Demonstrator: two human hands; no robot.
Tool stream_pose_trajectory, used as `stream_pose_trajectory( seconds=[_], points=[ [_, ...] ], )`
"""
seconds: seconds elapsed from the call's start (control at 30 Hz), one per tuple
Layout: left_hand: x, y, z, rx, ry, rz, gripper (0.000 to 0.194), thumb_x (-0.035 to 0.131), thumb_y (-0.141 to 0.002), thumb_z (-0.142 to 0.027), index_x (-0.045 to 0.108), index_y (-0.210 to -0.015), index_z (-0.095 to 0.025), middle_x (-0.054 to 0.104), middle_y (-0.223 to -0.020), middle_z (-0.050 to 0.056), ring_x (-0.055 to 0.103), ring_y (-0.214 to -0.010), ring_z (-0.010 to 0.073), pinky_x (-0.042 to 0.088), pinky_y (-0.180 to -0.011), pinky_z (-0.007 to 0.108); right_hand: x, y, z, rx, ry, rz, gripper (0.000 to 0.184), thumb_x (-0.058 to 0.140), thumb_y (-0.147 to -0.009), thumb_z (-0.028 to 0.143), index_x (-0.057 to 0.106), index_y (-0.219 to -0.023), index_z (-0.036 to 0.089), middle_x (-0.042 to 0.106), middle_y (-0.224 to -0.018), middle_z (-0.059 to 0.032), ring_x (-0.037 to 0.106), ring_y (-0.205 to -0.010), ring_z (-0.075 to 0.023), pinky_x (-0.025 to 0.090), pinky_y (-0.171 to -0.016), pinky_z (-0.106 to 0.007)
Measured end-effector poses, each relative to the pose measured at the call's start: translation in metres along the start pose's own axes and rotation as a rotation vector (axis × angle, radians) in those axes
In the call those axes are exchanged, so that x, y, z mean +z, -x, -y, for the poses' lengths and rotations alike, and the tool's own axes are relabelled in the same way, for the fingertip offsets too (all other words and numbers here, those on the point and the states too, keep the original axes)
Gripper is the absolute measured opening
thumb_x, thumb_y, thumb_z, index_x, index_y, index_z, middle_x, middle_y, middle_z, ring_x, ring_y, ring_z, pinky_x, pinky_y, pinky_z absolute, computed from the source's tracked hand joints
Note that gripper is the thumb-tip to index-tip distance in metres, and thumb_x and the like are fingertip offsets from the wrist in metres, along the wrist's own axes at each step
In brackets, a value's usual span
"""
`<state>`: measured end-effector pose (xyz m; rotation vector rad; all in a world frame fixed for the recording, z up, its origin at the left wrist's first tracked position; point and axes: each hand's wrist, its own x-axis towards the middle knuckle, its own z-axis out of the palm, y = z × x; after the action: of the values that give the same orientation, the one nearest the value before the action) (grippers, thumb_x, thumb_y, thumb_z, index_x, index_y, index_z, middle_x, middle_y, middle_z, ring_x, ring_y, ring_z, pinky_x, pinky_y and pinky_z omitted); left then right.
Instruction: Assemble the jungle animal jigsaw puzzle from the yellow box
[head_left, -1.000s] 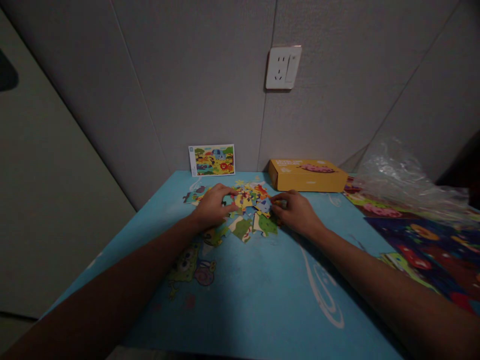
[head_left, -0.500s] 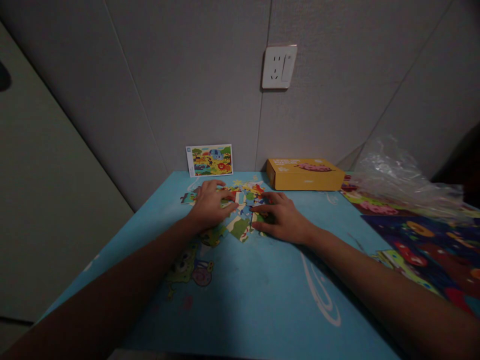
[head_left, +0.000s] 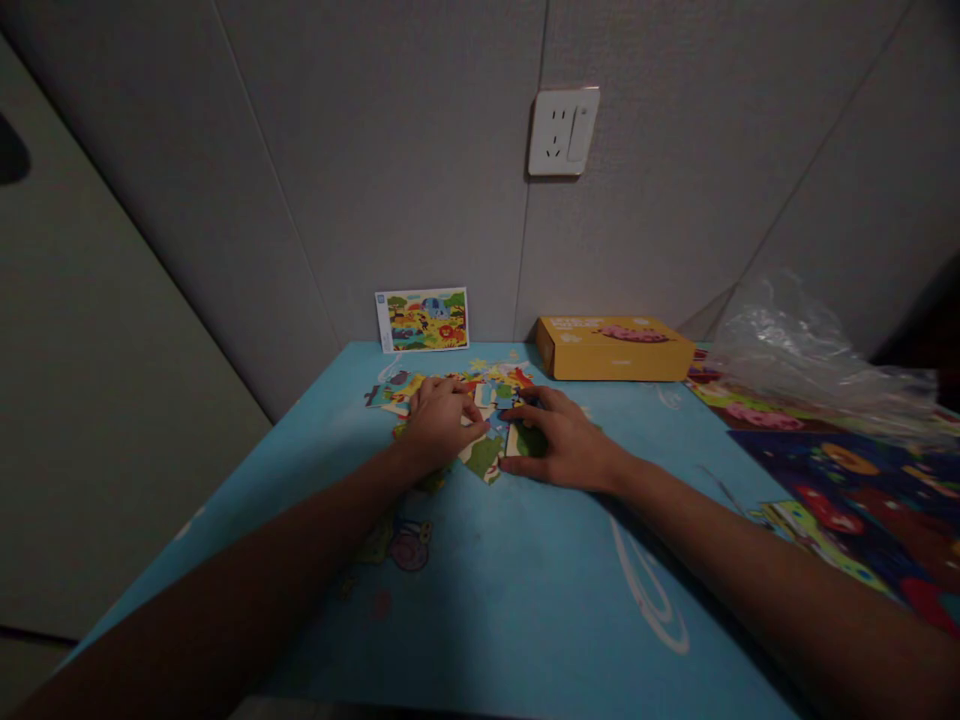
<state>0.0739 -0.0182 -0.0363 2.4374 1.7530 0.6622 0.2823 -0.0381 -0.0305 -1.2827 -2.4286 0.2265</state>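
Jigsaw puzzle pieces [head_left: 482,456] lie in a cluster on the blue table, some joined, in green, yellow and blue. Over the left of the cluster is my left hand [head_left: 439,428], its thumb and index finger drawn close together; whatever lies between them is hidden. My right hand [head_left: 574,443] rests at the right side, thumb and fingers curved around a green and cream puzzle piece [head_left: 529,440] on the table. Behind my left hand, several joined pieces [head_left: 386,392] show. Loose yellow and red pieces [head_left: 517,374] lie beyond both hands.
A picture card [head_left: 422,320] of animals leans against the wall behind the pieces. To its right sits a yellow box [head_left: 619,350]. Clear plastic wrap [head_left: 810,360] and a dark blue picture sheet [head_left: 862,500] lie at the right. A socket [head_left: 564,132] is on the wall.
My left hand has shifted right and slightly nearer, and its thumb and index finger have come together. My right hand stays almost in place, its fingers adjusted slightly on the piece.
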Motion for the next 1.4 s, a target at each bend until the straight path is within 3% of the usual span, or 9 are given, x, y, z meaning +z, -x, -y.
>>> stream_pose_trajectory(
  seconds=[0.2, 0.43, 0.77, 0.9, 0.97, 1.07, 1.17, 1.4],
  points=[
    [0.001, -0.001, 0.002, -0.007, 0.032, 0.004, 0.009, 0.072, -0.069, -0.033, 0.075, -0.071, -0.024, 0.061, -0.119, 0.004, 0.042, -0.12, 0.0325, 0.035, -0.1, 0.049, 0.001, 0.0, 0.0, -0.016, 0.006, 0.013, 0.067, 0.072, -0.07, 0.054, 0.062, -0.127, 0.02, 0.047, -0.131, -0.0195, 0.043, -0.125, -0.0384, 0.035, -0.103, -0.057],
    [-0.007, -0.002, 0.005, 0.031, 0.039, 0.029, 0.007, 0.073, -0.065, -0.029, 0.072, -0.064, -0.022, 0.06, -0.124, 0.006, 0.042, -0.122, 0.0334, 0.034, -0.103, 0.05, 0.0, 0.0, -0.004, -0.035, -0.043, 0.027, 0.063, 0.07, -0.073, 0.048, 0.063, -0.125, 0.014, 0.044, -0.132, -0.0206, 0.045, -0.126, -0.0357, 0.036, -0.107, -0.05],
    [-0.018, -0.009, 0.025, 0.331, 0.068, -0.097, 0.006, 0.07, -0.067, -0.023, 0.068, -0.065, -0.018, 0.05, -0.134, 0.008, 0.038, -0.13, 0.0325, 0.028, -0.111, 0.05, 0.003, 0.001, -0.012, -0.068, -0.022, -0.007, 0.065, 0.07, -0.073, 0.054, 0.064, -0.125, 0.015, 0.045, -0.131, -0.0184, 0.046, -0.125, -0.0337, 0.038, -0.107, -0.047],
    [-0.02, -0.007, 0.026, 0.44, 0.097, -0.073, 0.004, 0.064, -0.072, -0.019, 0.066, -0.068, -0.017, 0.046, -0.137, 0.01, 0.039, -0.13, 0.0285, 0.03, -0.112, 0.044, 0.003, 0.0, -0.014, -0.086, -0.018, -0.008, 0.066, 0.069, -0.074, 0.056, 0.063, -0.126, 0.015, 0.046, -0.132, -0.0185, 0.045, -0.127, -0.0343, 0.037, -0.108, -0.048],
    [-0.018, -0.007, 0.027, 0.412, 0.055, -0.049, 0.007, 0.065, -0.075, -0.023, 0.067, -0.078, -0.017, 0.045, -0.138, 0.011, 0.039, -0.131, 0.029, 0.03, -0.111, 0.045, 0.002, 0.0, -0.014, -0.104, -0.001, 0.013, 0.066, 0.066, -0.076, 0.056, 0.062, -0.127, 0.015, 0.043, -0.137, -0.0193, 0.043, -0.129, -0.0352, 0.035, -0.109, -0.05],
    [-0.013, -0.007, 0.029, 0.231, -0.042, -0.041, 0.03, 0.068, -0.076, -0.041, 0.067, -0.096, -0.019, 0.047, -0.136, 0.013, 0.038, -0.129, 0.0336, 0.031, -0.108, 0.052, 0.001, 0.001, -0.013, -0.114, 0.013, 0.042, 0.067, 0.064, -0.078, 0.057, 0.061, -0.129, 0.014, 0.041, -0.141, -0.0207, 0.04, -0.132, -0.0364, 0.033, -0.111, -0.051],
    [-0.009, -0.008, 0.03, 0.101, -0.082, -0.001, 0.042, 0.069, -0.074, -0.053, 0.068, -0.101, -0.021, 0.05, -0.132, 0.013, 0.04, -0.127, 0.036, 0.031, -0.106, 0.055, 0.0, 0.001, -0.011, -0.11, 0.016, 0.061, 0.068, 0.062, -0.078, 0.058, 0.06, -0.13, 0.013, 0.041, -0.141, -0.0216, 0.04, -0.132, -0.037, 0.033, -0.11, -0.051],
    [-0.007, -0.009, 0.03, 0.058, -0.06, 0.015, 0.045, 0.063, -0.078, -0.053, 0.069, -0.111, -0.022, 0.052, -0.128, 0.013, 0.043, -0.122, 0.0352, 0.034, -0.103, 0.053, -0.002, 0.001, -0.01, -0.114, 0.013, 0.059, 0.066, 0.062, -0.08, 0.055, 0.06, -0.13, 0.012, 0.042, -0.139, -0.0233, 0.042, -0.13, -0.0371, 0.034, -0.108, -0.052]
  ],
)
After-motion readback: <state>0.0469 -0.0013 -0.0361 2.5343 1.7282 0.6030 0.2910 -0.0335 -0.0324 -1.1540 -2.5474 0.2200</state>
